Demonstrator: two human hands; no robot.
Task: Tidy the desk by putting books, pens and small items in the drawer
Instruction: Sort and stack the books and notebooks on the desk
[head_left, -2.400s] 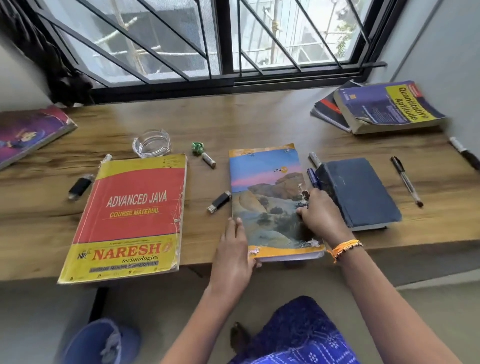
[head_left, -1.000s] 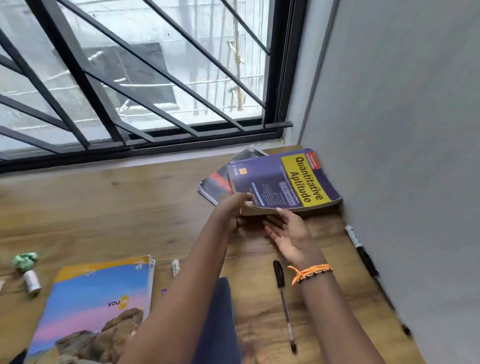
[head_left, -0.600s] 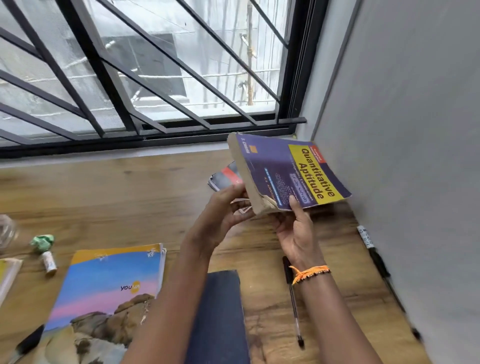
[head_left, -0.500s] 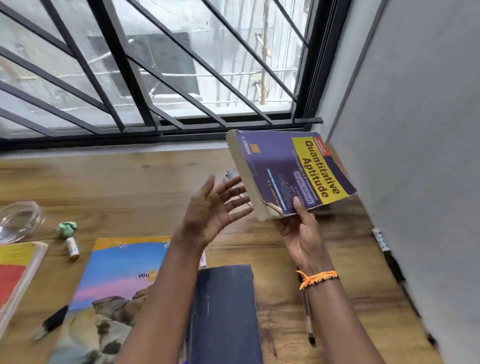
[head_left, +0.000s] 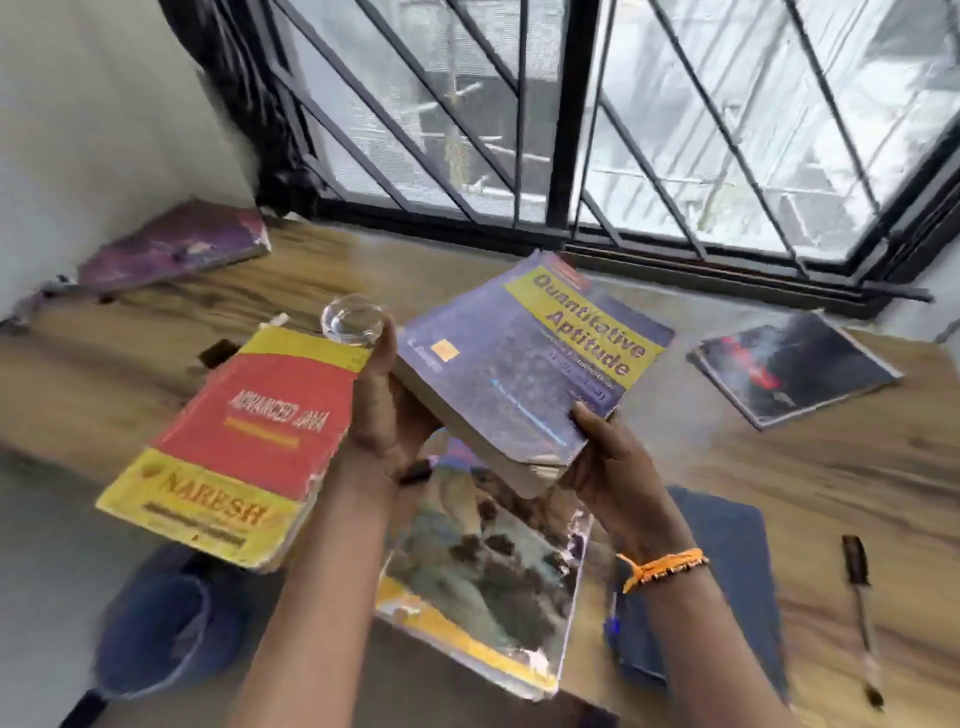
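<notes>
Hands meet around a thick purple paperback titled "Quantitative Aptitude" (head_left: 524, 364), lifted clear of the wooden desk (head_left: 779, 467) and tilted. The right hand (head_left: 608, 467), an orange thread bracelet (head_left: 667, 564) at its wrist, grips the near corner with the thumb on the cover and fingers beneath. The left hand (head_left: 382, 415) presses against the book's page edge, fingers straight and upright; whether they curl underneath cannot be told. Beside it lies a red and yellow book (head_left: 239, 441) reading "ADVANCED JAVA" and "NARESH", overhanging the desk's front edge. A landscape-cover book (head_left: 483, 582) and a dark blue notebook (head_left: 737, 571) lie under the arms. A black pen (head_left: 865, 613) rests at the right, a dark magazine (head_left: 795, 371) farther back, a glass ashtray (head_left: 353, 319) behind the left hand, another purple book (head_left: 176, 249) far left.
</notes>
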